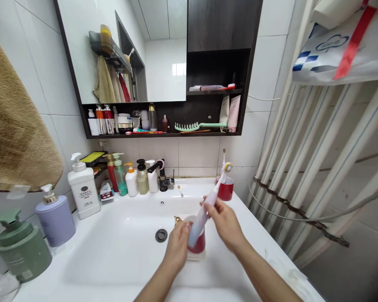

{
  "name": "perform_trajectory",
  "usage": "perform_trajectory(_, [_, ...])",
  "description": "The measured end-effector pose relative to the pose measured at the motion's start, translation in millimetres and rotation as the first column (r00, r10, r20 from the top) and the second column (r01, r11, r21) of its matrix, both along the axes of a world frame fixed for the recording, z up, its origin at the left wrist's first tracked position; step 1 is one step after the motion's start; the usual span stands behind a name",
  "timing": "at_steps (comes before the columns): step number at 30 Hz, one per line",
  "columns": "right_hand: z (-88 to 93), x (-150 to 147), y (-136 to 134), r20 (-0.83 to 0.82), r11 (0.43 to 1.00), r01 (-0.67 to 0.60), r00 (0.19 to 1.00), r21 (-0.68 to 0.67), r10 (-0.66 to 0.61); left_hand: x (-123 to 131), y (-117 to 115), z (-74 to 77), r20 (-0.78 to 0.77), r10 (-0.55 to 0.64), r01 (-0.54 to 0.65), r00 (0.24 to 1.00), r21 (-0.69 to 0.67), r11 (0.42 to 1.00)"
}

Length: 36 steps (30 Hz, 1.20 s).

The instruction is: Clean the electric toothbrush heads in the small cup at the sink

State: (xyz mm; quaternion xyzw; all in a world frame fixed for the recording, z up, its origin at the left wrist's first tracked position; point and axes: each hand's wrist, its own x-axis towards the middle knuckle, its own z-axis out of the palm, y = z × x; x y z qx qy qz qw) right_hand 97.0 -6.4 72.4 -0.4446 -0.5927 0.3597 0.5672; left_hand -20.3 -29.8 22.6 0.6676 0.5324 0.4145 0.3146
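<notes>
An electric toothbrush (204, 214) with a pale pink and bluish handle is held tilted over the sink, its brush head up to the right. My right hand (225, 222) is closed around its upper handle. My left hand (178, 243) is closed, its fingertips at the toothbrush's lower end. Directly behind that end stands a red cup (200, 244) with a white rim, upright and partly covered. A gold-coloured piece (177, 219) shows beside the cup, above my left hand. Whether my left fingers also touch the cup, I cannot tell.
The white sink (113, 247) has a drain (161, 235) and black faucet (163, 178). On the right rim stands another red cup (226, 191) holding a toothbrush. Pump bottles (83, 188) line the left and back. A mirror cabinet (164, 136) hangs above; pipes (302, 167) run at right.
</notes>
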Motion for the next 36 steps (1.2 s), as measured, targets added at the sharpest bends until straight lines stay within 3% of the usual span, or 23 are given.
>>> perform_trajectory(3, [-6.7, 1.2, 37.3, 0.100, 0.990, 0.100, 0.989, 0.104, -0.110, -0.9, 17.8, -14.1, -0.168, 0.063, -0.057, 0.984, 0.041, 0.998])
perform_trajectory(5, [-22.6, -0.5, 54.1, 0.248, 0.989, 0.122, 0.959, 0.086, -0.140, 3.3, 24.0, -25.7, -0.244, 0.056, -0.049, 0.968, 0.034, 0.998])
perform_trajectory(7, [-41.4, -2.6, 62.1, 0.287, 0.989, 0.126, 0.947, 0.083, -0.144, 8.0, 27.7, -34.0, -0.353, 0.038, -0.026, 0.935, 0.040, 0.999])
perform_trajectory(11, [-62.8, -2.5, 67.8, 0.330, 0.991, 0.095, 0.936, 0.097, -0.122, 12.5, 39.4, -31.8, -0.553, 0.015, 0.038, 0.833, 0.084, 0.996])
perform_trajectory(15, [-47.2, 5.4, 92.6, 0.447, 0.981, 0.106, 0.879, 0.163, -0.169, 18.3, 71.1, -9.5, -0.574, 0.022, 0.077, 0.819, 0.148, 0.986])
perform_trajectory(19, [-16.6, 18.3, 141.1, 0.472, 0.965, 0.170, 0.846, 0.197, -0.246, 32.8, 119.8, 14.5, -0.585, 0.031, 0.119, 0.811, 0.216, 0.969])
perform_trajectory(22, [-2.4, 28.2, 175.3, 0.492, 0.949, 0.240, 0.812, 0.205, -0.312, 45.8, 153.9, 24.4, -0.587, 0.040, 0.132, 0.809, 0.248, 0.960])
perform_trajectory(29, [-5.5, 43.4, 219.9, 0.542, 0.921, 0.350, 0.748, 0.170, -0.384, 67.5, 200.2, 17.1, -0.554, 0.028, 0.131, 0.832, 0.246, 0.961])
perform_trajectory(36, [-11.3, 48.4, 233.2, 0.527, 0.917, 0.376, 0.757, 0.130, -0.385, 77.6, 207.5, 15.3, -0.438, 0.000, 0.117, 0.899, 0.242, 0.963])
